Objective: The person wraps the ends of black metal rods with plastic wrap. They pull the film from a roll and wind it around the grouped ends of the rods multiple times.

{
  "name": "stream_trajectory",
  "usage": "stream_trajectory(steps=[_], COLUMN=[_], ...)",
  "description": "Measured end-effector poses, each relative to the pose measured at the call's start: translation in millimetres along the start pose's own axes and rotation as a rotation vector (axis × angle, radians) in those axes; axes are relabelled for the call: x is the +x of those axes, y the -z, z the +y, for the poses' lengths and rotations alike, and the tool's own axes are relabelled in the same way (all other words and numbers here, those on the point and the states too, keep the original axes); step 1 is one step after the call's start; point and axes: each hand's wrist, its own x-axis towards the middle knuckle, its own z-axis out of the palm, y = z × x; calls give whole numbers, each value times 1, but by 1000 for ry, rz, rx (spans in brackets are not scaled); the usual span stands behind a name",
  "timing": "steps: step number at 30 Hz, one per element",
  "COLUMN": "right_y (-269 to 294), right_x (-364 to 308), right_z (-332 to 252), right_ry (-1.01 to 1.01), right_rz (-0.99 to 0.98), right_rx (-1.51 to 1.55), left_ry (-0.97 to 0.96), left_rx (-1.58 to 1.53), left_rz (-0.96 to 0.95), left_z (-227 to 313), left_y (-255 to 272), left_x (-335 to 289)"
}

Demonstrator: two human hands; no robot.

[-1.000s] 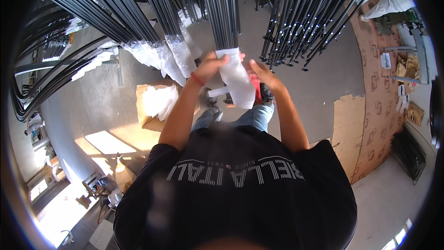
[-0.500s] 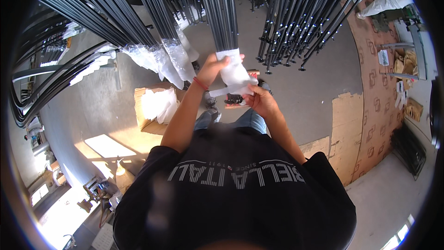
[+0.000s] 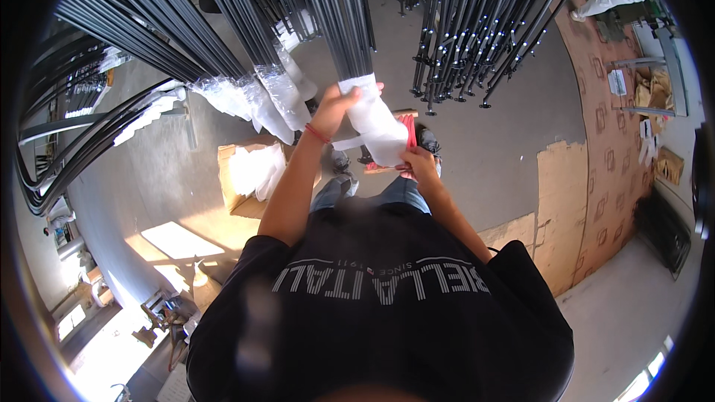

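Note:
A bundle of black metal tubes (image 3: 341,18) comes down from the top middle. A white foam sheet (image 3: 378,125) covers its lower end, with its free part hanging toward me. My left hand (image 3: 337,108), a red string on its wrist, is closed around the wrapped tube ends, thumb on top. My right hand (image 3: 423,168) is closed at the sheet's lower right corner, beside several red strands (image 3: 411,131) on a wooden piece below. Whether its fingers pinch the sheet or the strands is hidden.
Other black tube bundles (image 3: 216,26) with plastic-wrapped ends stand at the left. Bare black tubes with small feet (image 3: 465,45) stand at the right. An open cardboard box (image 3: 232,197) of white sheets sits left of my legs. Cardboard (image 3: 560,201) lies on the right-hand floor.
My right hand has moved down and slightly right. The foam sheet's free part now hangs flatter and longer, and more red strands show. The tube bundle has shifted slightly left.

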Motion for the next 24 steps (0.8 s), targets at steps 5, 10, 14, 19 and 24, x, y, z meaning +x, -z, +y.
stream_trajectory(steps=[5,10,14,19,24], right_y=[-11,-36,-38,-42,-43], right_x=[-30,-28,-14,-2,-1], right_z=[-5,-24,-22,-16,-21], right_ry=[247,-47,53,33,24], right_rz=[88,-216,-378,-401,-359], right_rx=[-105,572,759,808,789], left_ry=[-21,8,-16,-2,-4], left_rx=[15,-46,-15,37,31], left_rz=[0,-10,-12,-3,-25], left_z=[-4,-2,-5,-2,-2], left_y=[6,-4,2,2,1], left_x=[-3,2,1,-1,1])
